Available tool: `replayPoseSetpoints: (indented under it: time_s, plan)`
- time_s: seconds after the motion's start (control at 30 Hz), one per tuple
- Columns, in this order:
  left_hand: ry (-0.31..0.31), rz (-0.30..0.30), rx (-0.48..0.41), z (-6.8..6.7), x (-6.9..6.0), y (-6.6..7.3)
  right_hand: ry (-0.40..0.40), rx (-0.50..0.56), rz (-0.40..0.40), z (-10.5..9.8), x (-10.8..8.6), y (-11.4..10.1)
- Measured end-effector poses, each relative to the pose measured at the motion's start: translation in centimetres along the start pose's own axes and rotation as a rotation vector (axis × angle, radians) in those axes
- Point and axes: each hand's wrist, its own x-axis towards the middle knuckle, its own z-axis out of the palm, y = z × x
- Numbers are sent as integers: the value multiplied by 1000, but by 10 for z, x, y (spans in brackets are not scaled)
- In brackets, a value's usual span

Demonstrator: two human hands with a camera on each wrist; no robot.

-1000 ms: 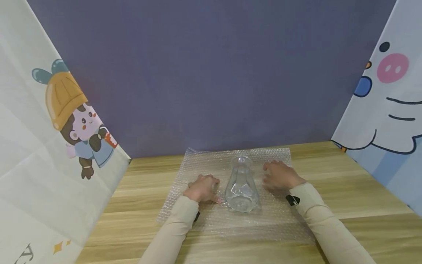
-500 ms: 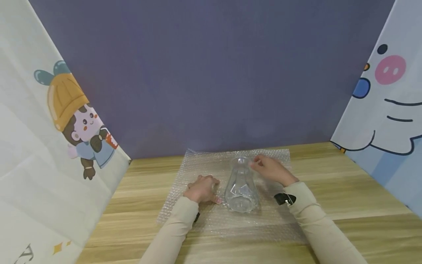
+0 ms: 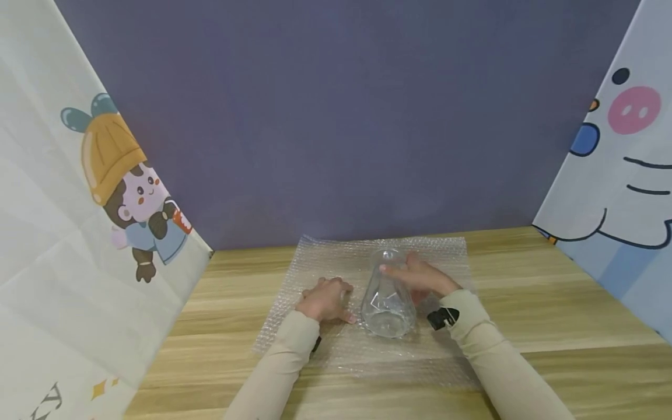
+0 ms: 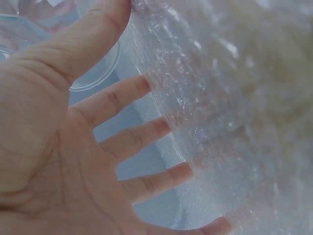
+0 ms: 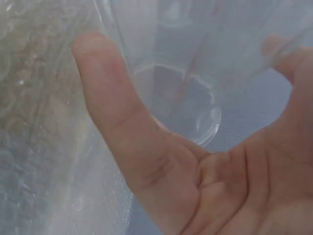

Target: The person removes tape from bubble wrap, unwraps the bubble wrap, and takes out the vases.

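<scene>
A clear glass vase [image 3: 387, 312], wide at the base and narrow at the neck, sits on a sheet of bubble wrap [image 3: 325, 256]. My right hand [image 3: 422, 277] has its thumb across the front of the neck and its fingers on the far side, holding the glass. The right wrist view has the thumb [image 5: 110, 88] and a fingertip on opposite sides of the vase [image 5: 181, 107]. Left of the vase, my left hand [image 3: 324, 298] rests spread on the wrap. Its fingertips touch the bubble wrap [image 4: 220, 122] in the left wrist view, with the vase's rim [image 4: 105, 78] behind the thumb.
The wood-grain table [image 3: 220, 326] ends at a plain dark blue-grey wall [image 3: 346, 128]. White cloth panels with cartoon prints [image 3: 121, 175] flank it left and right.
My right hand has moved left from beside the vase to its neck, and now grips it. The left hand stays on the bubble wrap. The vase has not visibly moved.
</scene>
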Motion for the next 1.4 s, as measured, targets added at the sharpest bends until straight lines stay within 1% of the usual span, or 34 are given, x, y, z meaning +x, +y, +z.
replayPoseSetpoints:
  time_s: [0.13,0.33,0.43,0.67,0.97,1.23,1.4]
  plan:
    - [-2,-7,1,0,0,1,-29,-6,21,2,2,2]
    - [-4,-12,7,0,1,1,-61,43,61,5,3,6]
    - [-4,-13,13,-1,0,2,-79,43,58,6,4,9]
    - [-3,-14,21,-2,0,3,-125,105,85,7,8,12]
    - [1,-13,20,-3,0,3,-143,149,112,8,10,13]
    - [1,-7,4,-3,-1,3,-164,173,133,7,8,13]
    - [1,-5,4,-3,-2,3,-165,180,127,6,8,12]
